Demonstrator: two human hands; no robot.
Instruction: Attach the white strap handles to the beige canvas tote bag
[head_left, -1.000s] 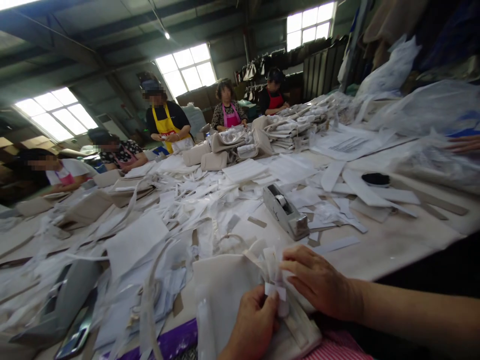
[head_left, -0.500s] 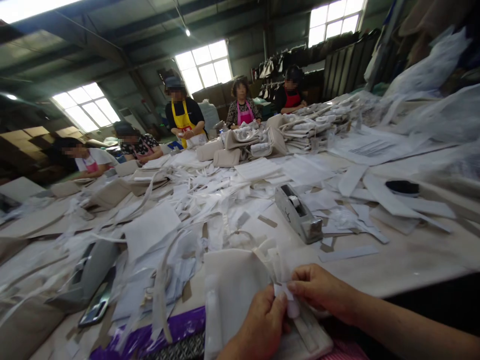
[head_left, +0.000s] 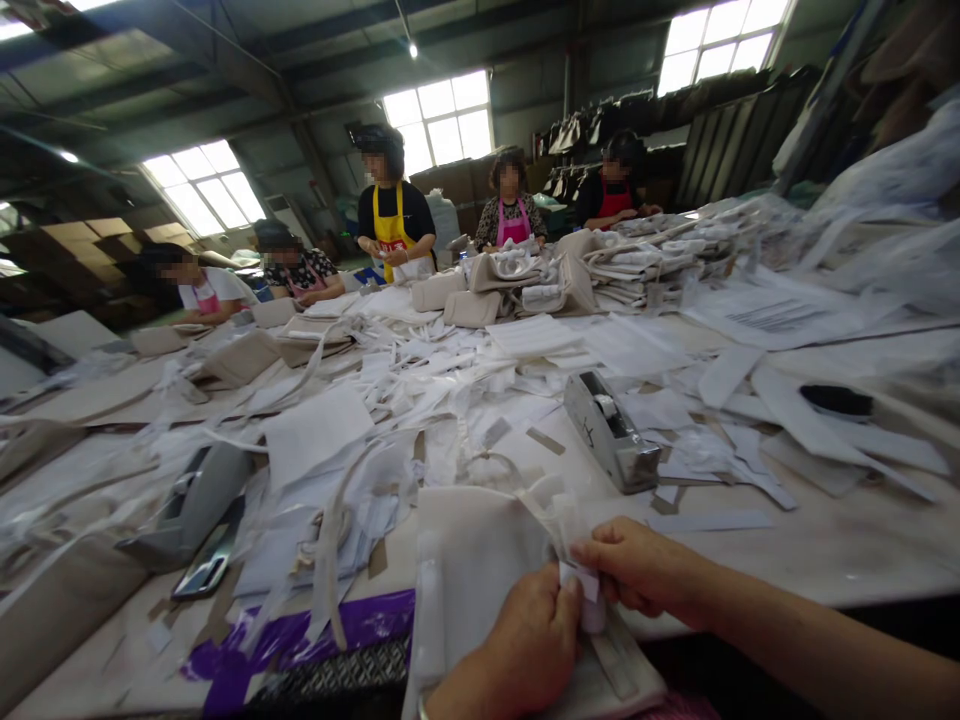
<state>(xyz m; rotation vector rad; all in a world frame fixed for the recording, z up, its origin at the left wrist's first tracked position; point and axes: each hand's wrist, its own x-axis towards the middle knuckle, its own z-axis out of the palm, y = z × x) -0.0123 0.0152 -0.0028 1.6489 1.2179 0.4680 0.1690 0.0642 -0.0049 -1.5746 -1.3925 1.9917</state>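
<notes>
the left hand's thumb and fingers [head_left: 571, 592] are clenched on a small white slip [head_left: 582, 580], and the right hand [head_left: 637, 565] pinches at the slip's upper edge; how much of the wrapping beneath is caught too, i cannot tell. under the slip runs a pale strap bundle [head_left: 553, 508] in white wrapping, lying along the pale bag [head_left: 480, 570], which sits right at the near side of the table [head_left: 817, 560], its lower end toward the person's lap. the step in hand looks like closing the slip around the wrapped strap; as i judge it, the next move calls for the left hand to pin the bundle while the right draws the slip snug and smooths it, without creasing the bag. just beyond the right hand stands a grey tape dispenser [head_left: 611, 430], near enough for a short reach. the roomiest stretch is to the right, a bare strip of tabletop above the forearm, with a paper strip [head_left: 709, 521] on it and the table's edge dropping to dark below. leftward it is tighter: purple plastic [head_left: 375, 612], loose papers [head_left: 292, 560], a phone [head_left: 206, 568] and a second dispenser [head_left: 196, 500] crowd that side. farther off, scraps and stacked bags [head_left: 525, 275] spread toward the co-workers.
</notes>
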